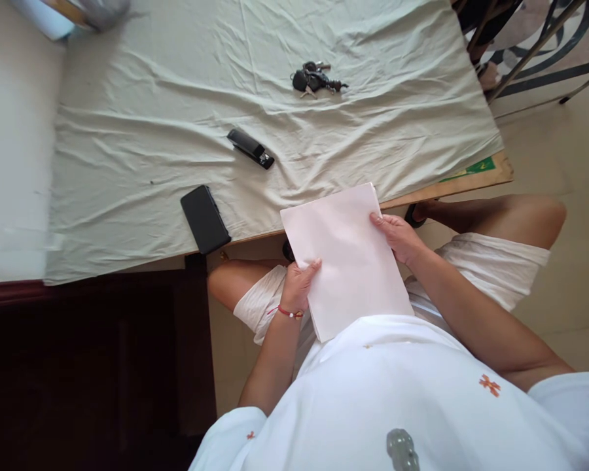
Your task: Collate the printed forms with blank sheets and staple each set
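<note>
A stack of white paper sheets (348,261) lies between my two hands, its near end against my shirt and its far end over the table's front edge. My left hand (300,282) grips the left edge of the stack, thumb on top and the other fingers hidden underneath. On the right edge, nearer the far corner, my right hand (396,234) is closed with its thumb on the top sheet. Beyond the paper, a black stapler (251,148) rests on the table cloth. A dark phone-like flat object (205,219) lies near the table's edge, left of the stack.
A bunch of keys (317,80) lies further back on the wrinkled pale cloth (177,131) covering the table. The wooden table edge (500,171) shows at right. A dark wooden piece of furniture (103,366) stands at lower left. Metal chair legs (544,52) are at upper right.
</note>
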A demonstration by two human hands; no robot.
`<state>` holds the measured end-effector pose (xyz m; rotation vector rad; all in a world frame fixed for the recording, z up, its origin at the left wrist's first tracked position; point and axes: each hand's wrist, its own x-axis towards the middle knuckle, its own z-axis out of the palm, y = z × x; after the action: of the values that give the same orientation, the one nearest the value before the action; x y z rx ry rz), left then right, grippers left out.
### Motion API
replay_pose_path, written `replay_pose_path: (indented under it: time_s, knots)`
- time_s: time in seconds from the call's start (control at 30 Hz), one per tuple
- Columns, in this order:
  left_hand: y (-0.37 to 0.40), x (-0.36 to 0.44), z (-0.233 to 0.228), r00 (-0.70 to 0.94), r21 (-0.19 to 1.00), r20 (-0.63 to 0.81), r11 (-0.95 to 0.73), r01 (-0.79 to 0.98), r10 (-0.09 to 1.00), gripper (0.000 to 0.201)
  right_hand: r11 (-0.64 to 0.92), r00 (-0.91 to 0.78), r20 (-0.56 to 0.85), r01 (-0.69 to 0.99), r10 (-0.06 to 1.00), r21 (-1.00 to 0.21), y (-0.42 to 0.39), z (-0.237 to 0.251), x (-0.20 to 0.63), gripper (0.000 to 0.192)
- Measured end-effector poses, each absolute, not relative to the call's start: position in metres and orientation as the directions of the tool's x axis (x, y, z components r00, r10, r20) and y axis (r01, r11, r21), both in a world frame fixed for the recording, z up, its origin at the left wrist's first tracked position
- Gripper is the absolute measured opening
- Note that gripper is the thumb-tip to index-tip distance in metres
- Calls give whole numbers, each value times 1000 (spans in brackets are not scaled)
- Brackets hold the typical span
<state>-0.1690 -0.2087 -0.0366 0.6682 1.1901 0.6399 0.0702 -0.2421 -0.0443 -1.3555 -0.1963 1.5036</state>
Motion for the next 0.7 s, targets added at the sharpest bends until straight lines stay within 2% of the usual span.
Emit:
replay_pose_path:
  time_s: [0.2, 0.47, 0.7]
  knots:
    - [-207, -168, -37, 262, 768, -589, 630, -114, 765, 53, -402, 211, -601, -572, 771, -715, -242, -44, 71, 38]
    - [-201, -166, -38, 339, 746, -592, 656, -114, 731, 53, -543, -15, -678, -612, 735, -575, -246, -46, 77, 36]
    - [-188, -173, -41, 332, 707, -619, 689, -161, 712, 57, -563, -72, -704, -661, 706, -497, -246, -46, 79, 21]
